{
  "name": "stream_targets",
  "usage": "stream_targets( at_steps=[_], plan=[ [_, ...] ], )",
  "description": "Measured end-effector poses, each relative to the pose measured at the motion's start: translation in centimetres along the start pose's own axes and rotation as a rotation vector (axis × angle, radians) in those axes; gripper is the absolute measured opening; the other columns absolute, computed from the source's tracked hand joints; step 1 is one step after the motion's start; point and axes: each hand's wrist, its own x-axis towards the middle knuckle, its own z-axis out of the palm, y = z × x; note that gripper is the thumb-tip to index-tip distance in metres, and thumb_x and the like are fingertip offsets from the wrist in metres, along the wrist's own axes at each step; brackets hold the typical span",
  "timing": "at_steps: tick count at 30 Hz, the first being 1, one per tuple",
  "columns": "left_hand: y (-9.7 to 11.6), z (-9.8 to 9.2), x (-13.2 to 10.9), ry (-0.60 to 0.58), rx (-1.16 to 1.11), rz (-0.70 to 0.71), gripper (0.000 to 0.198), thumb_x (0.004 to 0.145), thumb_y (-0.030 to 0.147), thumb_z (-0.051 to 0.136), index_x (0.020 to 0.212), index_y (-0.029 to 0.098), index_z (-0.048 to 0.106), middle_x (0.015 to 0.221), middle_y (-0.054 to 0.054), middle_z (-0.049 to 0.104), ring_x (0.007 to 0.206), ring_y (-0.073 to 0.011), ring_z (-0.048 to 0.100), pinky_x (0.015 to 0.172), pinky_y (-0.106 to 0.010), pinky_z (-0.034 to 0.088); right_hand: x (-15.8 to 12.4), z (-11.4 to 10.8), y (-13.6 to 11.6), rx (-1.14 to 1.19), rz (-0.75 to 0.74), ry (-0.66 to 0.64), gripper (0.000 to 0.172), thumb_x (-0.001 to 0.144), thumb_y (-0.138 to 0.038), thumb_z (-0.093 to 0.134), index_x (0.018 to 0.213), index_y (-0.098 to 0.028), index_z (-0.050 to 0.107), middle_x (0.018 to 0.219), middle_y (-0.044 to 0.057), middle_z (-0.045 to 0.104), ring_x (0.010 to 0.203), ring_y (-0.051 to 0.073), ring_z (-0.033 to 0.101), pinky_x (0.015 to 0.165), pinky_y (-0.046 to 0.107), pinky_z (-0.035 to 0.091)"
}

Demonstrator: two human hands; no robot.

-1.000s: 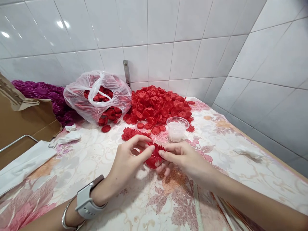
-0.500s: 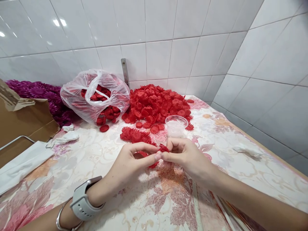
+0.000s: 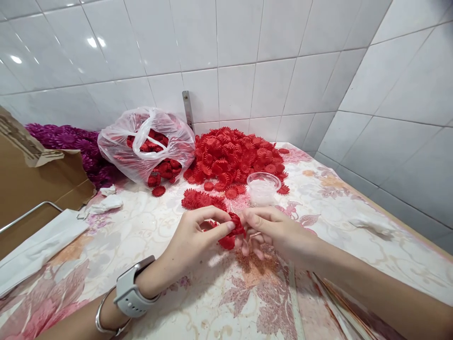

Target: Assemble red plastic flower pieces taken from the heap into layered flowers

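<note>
A small red artificial flower [image 3: 236,225] is pinched between the thumb and fingers of my left hand [image 3: 198,231]. Close beside it on the right is my right hand [image 3: 272,229], with thumb and forefinger drawn together and the other fingers loosely curled near the petals. Whether anything sits in that pinch is hidden. Just beyond my hands lies a short row of red flowers [image 3: 201,199], partly covered by my left hand. Behind the right hand stands a clear plastic cup [image 3: 264,191] with whitish contents.
A big heap of red flowers [image 3: 237,153] rests against the tiled wall. Left of it are a tied plastic bag [image 3: 116,151] of red flowers, purple flowers [image 3: 67,137] and a cardboard box [image 3: 53,189]. Crumpled white tissue [image 3: 373,226] lies right on the flowered tablecloth [image 3: 170,307].
The right thumb has come off the left fingertips, and the right fingers have spread somewhat below the flower. The flower has turned in the left hand. The view has shifted slightly.
</note>
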Motion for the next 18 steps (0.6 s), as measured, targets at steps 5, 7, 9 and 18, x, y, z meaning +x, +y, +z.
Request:
stream_targets(
  at_steps=[5, 7, 9, 18],
  plan=[
    [-0.1, 0.0, -0.1, 0.021, 0.065, 0.04, 0.012, 0.078, 0.025, 0.056, 0.073, 0.016, 0.063, 0.073, -0.001, 0.064, 0.07, -0.0149, 0.058, 0.065, -0.025, 0.043, -0.1, 0.2, -0.2, -0.185, -0.044, 0.064, 0.028, 0.076, -0.042, 0.06, 0.066, -0.016, 0.056, 0.058, -0.002, 0.056, 0.049, 0.007, 0.049, 0.044, 0.019, 0.033],
    [-0.2, 0.0, -0.2, -0.06, -0.089, -0.011, 0.014, 0.079, 0.027, 0.054, 0.074, 0.016, 0.061, 0.073, -0.001, 0.063, 0.07, -0.0147, 0.058, 0.066, -0.026, 0.044, -0.2, 0.3, 0.0, -0.153, -0.082, 0.064, 0.028, 0.078, -0.04, 0.059, 0.065, -0.015, 0.056, 0.058, -0.001, 0.056, 0.052, 0.009, 0.05, 0.049, 0.021, 0.036],
    [-0.3, 0.1, -0.2, -0.142, -0.3, -0.084, 0.014, 0.081, 0.028, 0.052, 0.075, 0.016, 0.057, 0.072, -0.002, 0.063, 0.07, -0.0145, 0.059, 0.069, -0.027, 0.045, -0.2, 0.4, 0.3, -0.063, -0.108, 0.072, 0.025, 0.079, -0.038, 0.057, 0.067, -0.016, 0.055, 0.061, 0.0, 0.057, 0.057, 0.01, 0.051, 0.056, 0.023, 0.038],
    [-0.6, 0.6, 0.4, -0.157, -0.62, -0.084, 0.021, 0.081, 0.018, 0.044, 0.069, 0.017, 0.062, 0.076, -0.003, 0.064, 0.081, -0.0151, 0.059, 0.082, -0.027, 0.043, -0.3, 1.4, 0.4, 0.35, -0.131, 0.091, 0.02, 0.08, -0.03, 0.054, 0.065, -0.016, 0.052, 0.062, 0.0, 0.05, 0.061, 0.012, 0.047, 0.064, 0.026, 0.037]
  ],
)
